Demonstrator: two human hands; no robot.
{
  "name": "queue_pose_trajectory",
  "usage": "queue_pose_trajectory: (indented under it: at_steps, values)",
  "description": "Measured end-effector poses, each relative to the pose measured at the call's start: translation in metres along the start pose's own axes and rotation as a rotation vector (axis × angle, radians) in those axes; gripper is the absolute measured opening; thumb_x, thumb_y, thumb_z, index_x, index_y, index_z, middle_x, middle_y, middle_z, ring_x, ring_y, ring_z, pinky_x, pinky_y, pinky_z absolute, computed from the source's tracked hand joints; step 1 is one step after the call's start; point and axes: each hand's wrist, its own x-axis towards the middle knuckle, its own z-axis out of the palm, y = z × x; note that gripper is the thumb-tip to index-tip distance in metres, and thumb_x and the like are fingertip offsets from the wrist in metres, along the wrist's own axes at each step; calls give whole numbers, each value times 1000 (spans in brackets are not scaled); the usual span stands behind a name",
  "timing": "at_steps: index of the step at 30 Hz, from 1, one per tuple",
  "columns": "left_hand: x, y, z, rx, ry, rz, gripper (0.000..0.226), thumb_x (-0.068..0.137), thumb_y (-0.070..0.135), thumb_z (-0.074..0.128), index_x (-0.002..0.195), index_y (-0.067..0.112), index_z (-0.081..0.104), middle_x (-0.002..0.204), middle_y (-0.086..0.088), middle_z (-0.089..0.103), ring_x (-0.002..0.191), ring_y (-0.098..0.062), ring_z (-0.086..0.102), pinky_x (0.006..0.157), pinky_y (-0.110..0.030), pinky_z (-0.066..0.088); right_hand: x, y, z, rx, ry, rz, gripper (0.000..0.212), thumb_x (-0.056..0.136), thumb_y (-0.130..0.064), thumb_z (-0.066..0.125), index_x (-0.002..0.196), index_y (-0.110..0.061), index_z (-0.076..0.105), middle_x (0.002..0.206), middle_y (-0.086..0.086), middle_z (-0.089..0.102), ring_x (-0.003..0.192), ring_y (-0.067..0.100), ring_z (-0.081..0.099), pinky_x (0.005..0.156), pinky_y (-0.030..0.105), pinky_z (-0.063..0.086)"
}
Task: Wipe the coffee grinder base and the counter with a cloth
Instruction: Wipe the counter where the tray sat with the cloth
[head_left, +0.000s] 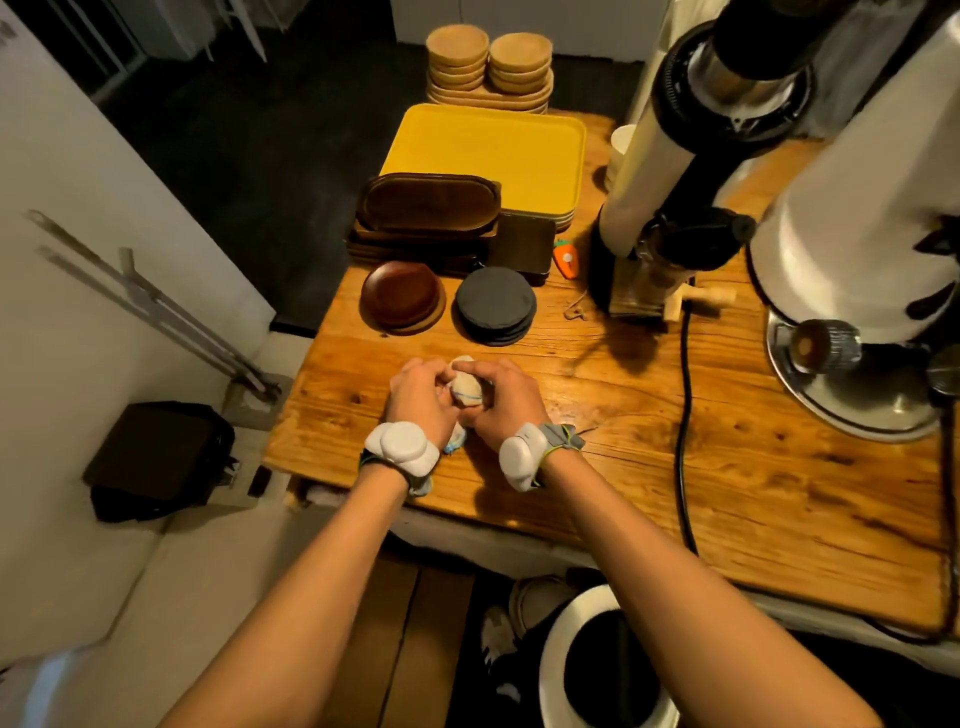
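Coffee grinder (857, 249): large white-bodied machine standing at the right end of the counter, well apart from both hands; its round metal base (852, 410) sits directly on the wood.

Counter (727, 467): knotted, varnished wooden top, bare across the near and right-hand stretch. The far half is stocked: yellow trays (488, 150), dark wooden trays (426, 208), stacked wooden plates (488, 62), round dark coasters (494, 304), a brown wooden dish (402, 296). A second, smaller grinder (670, 218) stands between trays and main machine.

Room: dim, warm light; dark floor to the left, white wall panel near left, a white-rimmed bin (608, 665) below the counter edge.

Power cord (684, 415): black, running across the counter from the small grinder to the front edge. Risk, judged: a wiping stroke toward the base could snag or drag it.

Cloth (467, 392): pale, bunched into a ball, with a blue line across it, lying between the hands near the left front of the counter.

Left hand (421, 395): fingers curled closed around the cloth's left side. Right hand (498, 400): likewise closed over its right side.

Further risk, judged: a balled cloth wipes a narrow path; a broad sweep left could knock the coasters or dish.
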Motion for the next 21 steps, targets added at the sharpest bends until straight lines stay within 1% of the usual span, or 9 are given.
queue_pose_trajectory:
  at_steps: [3, 5, 8, 9, 12, 14, 16, 18, 21]
  values:
    - [-6, 28, 19, 6, -27, 41, 18, 81, -2, 58, 91, 10, 67, 99, -10, 59, 89, -28, 58, 76, -32, 44, -14, 23, -24, 16, 34, 51, 60, 70, -19, 81, 127, -28, 65, 115, 6, 62, 108, 22, 59, 86, 18, 39]
    - [-9, 47, 34, -6, -41, 64, 16, 81, -2, 59, 90, 9, 67, 98, -9, 59, 90, -27, 57, 76, -31, 43, -22, 38, -40, 17, 55, 84, 61, 69, -20, 83, 126, -29, 65, 114, 4, 62, 105, 18, 58, 85, 16, 37]
    - [-17, 78, 56, -20, -58, 99, 13, 82, -1, 61, 88, 10, 66, 98, -8, 58, 87, -25, 57, 72, -27, 41, -37, 62, -67, 25, 87, 132, 60, 69, -22, 83, 126, -32, 65, 102, -2, 57, 89, 12, 54, 82, 19, 42]
    - [-19, 88, 63, -22, -67, 112, 13, 83, 0, 62, 87, 11, 65, 97, -7, 58, 86, -24, 57, 71, -27, 41, -42, 69, -75, 30, 102, 144, 60, 69, -22, 84, 126, -32, 65, 101, -3, 56, 86, 9, 52, 81, 18, 42]
    - [-29, 119, 80, -17, -92, 131, 11, 84, 1, 63, 87, 11, 65, 98, -6, 57, 85, -23, 56, 70, -26, 40, -59, 90, -97, 42, 149, 174, 60, 68, -22, 85, 124, -32, 66, 109, -2, 61, 95, 10, 57, 82, 12, 34]
    - [-36, 130, 87, -34, -99, 125, 13, 85, 1, 62, 90, 12, 67, 99, -5, 57, 86, -20, 56, 72, -24, 40, -67, 99, -106, 62, 156, 187, 59, 68, -21, 85, 123, -30, 66, 114, 1, 62, 103, 14, 59, 83, 11, 33]
    - [-43, 132, 92, -58, -106, 117, 16, 84, -1, 63, 94, 11, 68, 99, -3, 56, 86, -16, 54, 73, -19, 38, -75, 105, -111, 77, 142, 190, 58, 69, -19, 84, 123, -28, 66, 117, 0, 61, 107, 13, 59, 84, 11, 33]
    - [-54, 138, 98, -63, -102, 116, 17, 83, -1, 64, 95, 11, 68, 101, -1, 57, 85, -13, 54, 74, -17, 37, -84, 113, -117, 102, 123, 184, 56, 70, -18, 84, 122, -26, 66, 119, -2, 61, 108, 11, 58, 84, 12, 35]
    - [-63, 144, 103, -43, -96, 107, 14, 83, 2, 67, 91, 14, 69, 101, -4, 62, 86, -18, 59, 78, -25, 44, -89, 121, -124, 182, 90, 189, 52, 69, -16, 84, 117, -21, 69, 118, -4, 68, 109, 11, 63, 87, 16, 46]
